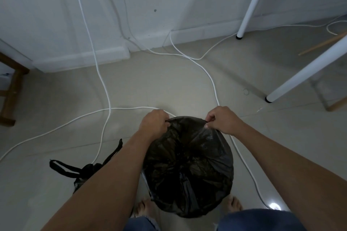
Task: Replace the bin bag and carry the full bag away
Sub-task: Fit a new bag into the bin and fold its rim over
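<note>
Black liner (187, 165), likely the fresh one, sits over the bin between the feet. Both grips pinch its far edge: left hand (154, 124) far-left, right hand (223, 120) far-right. Stretch the film out and down evenly, then work round to the near side without tearing it. Full bag (82, 172) lies on the floor, near left; mind the white cable (105, 88) when lifting.
</note>
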The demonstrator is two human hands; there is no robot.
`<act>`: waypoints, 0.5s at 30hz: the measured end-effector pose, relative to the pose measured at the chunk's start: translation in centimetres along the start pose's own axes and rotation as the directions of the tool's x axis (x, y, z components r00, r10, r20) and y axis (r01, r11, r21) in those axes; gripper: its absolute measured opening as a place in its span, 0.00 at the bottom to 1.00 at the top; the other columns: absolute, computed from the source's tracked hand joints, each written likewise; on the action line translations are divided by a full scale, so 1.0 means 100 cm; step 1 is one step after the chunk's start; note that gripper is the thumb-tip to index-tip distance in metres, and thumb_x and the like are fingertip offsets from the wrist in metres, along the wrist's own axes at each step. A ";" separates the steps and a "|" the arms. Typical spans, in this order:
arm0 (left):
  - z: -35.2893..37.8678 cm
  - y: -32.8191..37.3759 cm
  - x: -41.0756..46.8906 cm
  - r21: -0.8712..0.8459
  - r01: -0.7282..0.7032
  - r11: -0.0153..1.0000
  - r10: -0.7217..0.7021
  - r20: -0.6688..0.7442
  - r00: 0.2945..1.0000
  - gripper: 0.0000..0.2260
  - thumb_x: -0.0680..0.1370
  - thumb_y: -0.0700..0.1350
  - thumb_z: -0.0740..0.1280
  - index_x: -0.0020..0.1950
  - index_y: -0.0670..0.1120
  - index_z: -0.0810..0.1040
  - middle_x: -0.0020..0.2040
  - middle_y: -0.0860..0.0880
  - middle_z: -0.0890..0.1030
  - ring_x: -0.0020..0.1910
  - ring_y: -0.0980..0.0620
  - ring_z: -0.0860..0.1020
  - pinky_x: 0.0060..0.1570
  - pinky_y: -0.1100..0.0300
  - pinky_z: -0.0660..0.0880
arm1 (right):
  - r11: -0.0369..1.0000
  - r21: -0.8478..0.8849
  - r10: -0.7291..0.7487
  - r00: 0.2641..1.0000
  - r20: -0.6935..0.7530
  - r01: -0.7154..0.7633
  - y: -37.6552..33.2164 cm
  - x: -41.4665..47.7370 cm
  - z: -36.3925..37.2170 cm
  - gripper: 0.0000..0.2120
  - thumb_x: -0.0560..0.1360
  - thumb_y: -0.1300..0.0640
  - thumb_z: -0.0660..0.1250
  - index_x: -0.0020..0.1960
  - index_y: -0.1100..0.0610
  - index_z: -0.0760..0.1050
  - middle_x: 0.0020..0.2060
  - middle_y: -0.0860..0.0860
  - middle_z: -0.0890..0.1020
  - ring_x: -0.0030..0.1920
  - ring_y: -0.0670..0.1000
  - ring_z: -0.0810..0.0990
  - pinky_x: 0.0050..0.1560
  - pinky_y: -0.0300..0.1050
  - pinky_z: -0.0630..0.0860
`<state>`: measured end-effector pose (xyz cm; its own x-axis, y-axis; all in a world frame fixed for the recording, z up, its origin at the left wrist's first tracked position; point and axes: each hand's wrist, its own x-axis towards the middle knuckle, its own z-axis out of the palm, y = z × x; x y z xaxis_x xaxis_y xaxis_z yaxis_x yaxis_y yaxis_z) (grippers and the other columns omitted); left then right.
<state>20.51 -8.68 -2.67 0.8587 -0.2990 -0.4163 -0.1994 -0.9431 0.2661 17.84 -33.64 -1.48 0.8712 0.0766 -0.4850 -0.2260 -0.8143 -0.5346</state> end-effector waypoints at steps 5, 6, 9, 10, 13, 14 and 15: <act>-0.007 -0.010 -0.003 -0.112 0.062 0.992 -0.060 0.018 0.998 0.19 0.75 0.57 0.66 0.62 0.49 0.79 0.59 0.46 0.80 0.61 0.46 0.77 0.60 0.53 0.73 | 0.998 0.069 0.013 1.000 -0.016 -0.012 -0.005 -0.004 -0.017 0.17 0.70 0.45 0.73 0.56 0.51 0.81 0.46 0.48 0.83 0.49 0.48 0.80 0.48 0.39 0.71; -0.009 -0.012 -0.006 -0.145 0.078 0.986 -0.078 0.008 0.997 0.23 0.75 0.59 0.66 0.66 0.49 0.76 0.61 0.46 0.78 0.63 0.46 0.75 0.63 0.52 0.72 | 0.997 0.075 0.029 0.999 -0.029 -0.027 -0.005 -0.006 -0.020 0.17 0.71 0.45 0.72 0.57 0.51 0.80 0.48 0.47 0.83 0.50 0.47 0.79 0.50 0.40 0.70; -0.017 -0.009 -0.020 -0.189 0.030 0.982 -0.071 -0.218 0.973 0.23 0.75 0.58 0.66 0.65 0.48 0.75 0.59 0.46 0.76 0.60 0.47 0.75 0.61 0.50 0.74 | 0.997 0.079 0.031 0.989 -0.148 -0.019 -0.009 -0.015 -0.028 0.17 0.73 0.47 0.70 0.58 0.53 0.79 0.50 0.49 0.82 0.50 0.49 0.80 0.53 0.42 0.73; -0.020 -0.006 -0.028 -0.204 -0.025 0.979 -0.044 -0.326 0.944 0.19 0.75 0.55 0.67 0.62 0.47 0.77 0.56 0.47 0.76 0.56 0.47 0.77 0.57 0.51 0.76 | 0.998 0.053 -0.017 0.979 -0.202 0.028 -0.013 -0.020 -0.029 0.15 0.73 0.49 0.70 0.57 0.54 0.79 0.50 0.50 0.82 0.50 0.50 0.80 0.53 0.43 0.74; -0.017 0.012 -0.049 -0.141 -0.216 0.966 0.130 -0.457 0.880 0.11 0.74 0.50 0.68 0.52 0.46 0.78 0.48 0.48 0.78 0.48 0.48 0.78 0.50 0.55 0.76 | 0.953 -0.166 -0.286 0.937 -0.202 0.255 -0.031 -0.039 -0.019 0.13 0.74 0.49 0.67 0.54 0.56 0.79 0.48 0.52 0.81 0.50 0.52 0.79 0.52 0.45 0.73; -0.012 0.018 -0.056 -0.105 -0.257 0.961 0.196 -0.396 0.897 0.11 0.74 0.50 0.68 0.52 0.46 0.78 0.49 0.47 0.78 0.50 0.47 0.77 0.52 0.55 0.75 | 0.908 -0.247 -0.375 0.919 -0.122 0.338 -0.037 -0.046 -0.009 0.13 0.74 0.49 0.66 0.53 0.56 0.78 0.48 0.52 0.80 0.51 0.53 0.78 0.53 0.46 0.73; -0.005 0.024 -0.062 -0.068 -0.275 0.959 0.246 -0.282 0.927 0.14 0.74 0.52 0.67 0.55 0.46 0.78 0.52 0.47 0.78 0.54 0.46 0.76 0.56 0.54 0.74 | 0.854 -0.319 -0.440 0.898 -0.019 0.412 -0.042 -0.051 0.002 0.13 0.74 0.48 0.65 0.53 0.55 0.78 0.49 0.52 0.80 0.53 0.54 0.77 0.54 0.46 0.72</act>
<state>14.97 -8.98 1.01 0.8804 -0.4682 -0.0748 -0.3955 -0.8123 0.4287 14.25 -30.45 3.12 0.8897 0.4164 -0.1873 0.3048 -0.8471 -0.4354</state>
